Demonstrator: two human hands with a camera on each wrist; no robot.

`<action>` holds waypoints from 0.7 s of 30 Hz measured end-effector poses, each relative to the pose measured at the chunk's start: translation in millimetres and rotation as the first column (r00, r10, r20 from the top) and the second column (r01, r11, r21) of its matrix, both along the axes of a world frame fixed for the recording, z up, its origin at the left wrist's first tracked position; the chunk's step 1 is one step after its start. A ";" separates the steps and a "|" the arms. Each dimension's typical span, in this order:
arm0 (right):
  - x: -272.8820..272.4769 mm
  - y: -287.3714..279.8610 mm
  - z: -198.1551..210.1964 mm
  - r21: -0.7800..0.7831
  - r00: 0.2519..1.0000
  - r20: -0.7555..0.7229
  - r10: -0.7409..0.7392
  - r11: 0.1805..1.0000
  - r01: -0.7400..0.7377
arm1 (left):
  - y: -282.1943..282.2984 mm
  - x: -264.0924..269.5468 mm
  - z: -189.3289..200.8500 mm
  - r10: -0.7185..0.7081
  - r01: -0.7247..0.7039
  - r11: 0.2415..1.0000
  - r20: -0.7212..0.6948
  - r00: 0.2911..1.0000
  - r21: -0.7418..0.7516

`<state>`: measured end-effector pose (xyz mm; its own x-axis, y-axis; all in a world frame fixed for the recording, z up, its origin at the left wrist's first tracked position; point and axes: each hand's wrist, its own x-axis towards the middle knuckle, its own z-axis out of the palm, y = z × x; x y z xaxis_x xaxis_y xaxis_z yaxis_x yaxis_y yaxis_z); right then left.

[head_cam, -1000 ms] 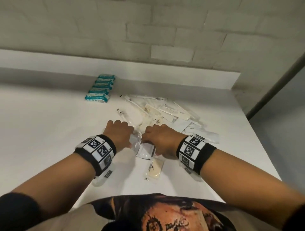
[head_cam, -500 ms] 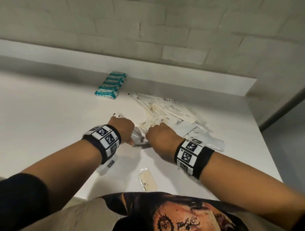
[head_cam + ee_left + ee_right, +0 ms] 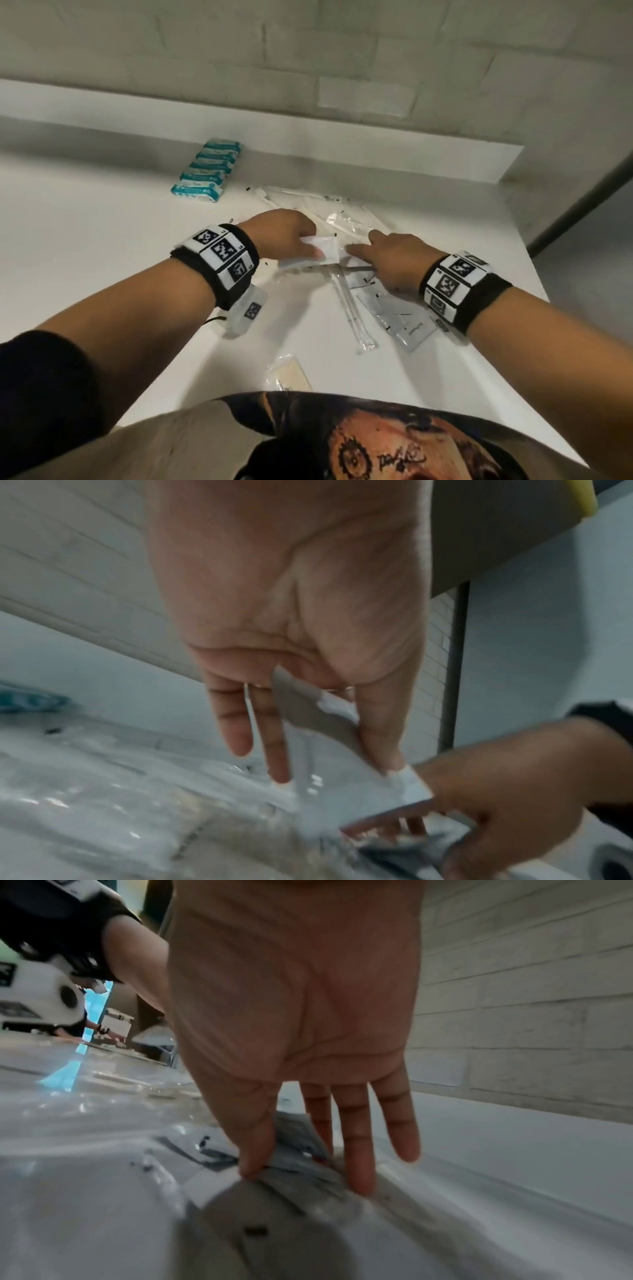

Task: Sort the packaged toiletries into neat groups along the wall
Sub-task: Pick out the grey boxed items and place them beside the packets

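Note:
My left hand (image 3: 306, 247) pinches a small stack of flat white sachets (image 3: 317, 251) between thumb and fingers, just above the table; the left wrist view shows the sachets (image 3: 308, 718) in that hand (image 3: 332, 764). My right hand (image 3: 358, 253) reaches in from the right beside it. In the right wrist view its thumb and index finger (image 3: 291, 1156) pinch a grey sachet (image 3: 301, 1150) lying on the pile. A jumble of clear-wrapped toothbrushes (image 3: 329, 212) lies just beyond both hands. A neat row of teal packets (image 3: 209, 171) stands by the wall.
Grey toothpaste sachets (image 3: 407, 325) and a wrapped toothbrush (image 3: 352, 315) lie under my right wrist. A clear packet with a beige item (image 3: 291, 373) sits near the white table's front edge (image 3: 205, 346). The table's right edge is close to my right arm.
Both hands have moved away from the front edge toward the pile. The left hand has lifted white sachets off the table, and the right hand has spread out beside it.

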<state>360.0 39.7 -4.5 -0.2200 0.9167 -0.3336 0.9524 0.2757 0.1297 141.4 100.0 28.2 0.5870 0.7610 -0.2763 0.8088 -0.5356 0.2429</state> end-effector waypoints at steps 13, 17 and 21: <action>3.1 20.4 -1.7 -0.065 0.981 -0.104 -0.166 0.985 0.159 | -3.8 8.2 -23.2 -0.206 0.198 0.977 -0.114 0.972 -0.075; 5.5 24.5 -1.1 -0.174 0.950 -0.159 -0.269 0.955 0.241 | -1.1 18.1 -18.0 -0.183 0.179 0.982 -0.082 0.980 -0.055; 10.0 28.5 -0.5 -0.301 0.891 -0.258 -0.374 0.907 0.294 | -1.5 22.8 -16.4 -0.239 0.221 0.966 -0.144 0.960 -0.135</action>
<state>370.0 68.2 -5.0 -0.0422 0.8499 -0.5253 0.9745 -0.0810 -0.2093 164.2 98.4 11.8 0.6840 0.5674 -0.4585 0.7001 -0.6872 0.1940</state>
